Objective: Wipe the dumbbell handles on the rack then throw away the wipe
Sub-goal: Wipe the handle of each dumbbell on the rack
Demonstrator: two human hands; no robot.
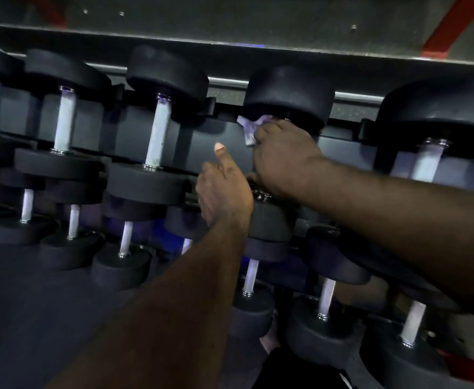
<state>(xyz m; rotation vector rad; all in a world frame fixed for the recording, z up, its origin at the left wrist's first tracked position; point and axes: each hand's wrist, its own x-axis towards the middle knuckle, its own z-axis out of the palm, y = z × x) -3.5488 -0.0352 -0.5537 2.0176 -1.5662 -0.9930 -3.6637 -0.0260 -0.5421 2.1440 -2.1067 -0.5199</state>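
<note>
One dumbbell (289,91) has the right hand (283,158) clenched round it with a wipe (248,129), left hand (224,192) beside, fingers loose.

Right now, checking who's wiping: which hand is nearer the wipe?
Right. The right hand grips the wipe against a dumbbell; the left hand sits below it, one finger extended, not touching it.

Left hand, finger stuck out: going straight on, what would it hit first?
The left hand would likely meet the dark rack shelf just beyond its fingertip, left of the wipe; depth is unclear.
</note>
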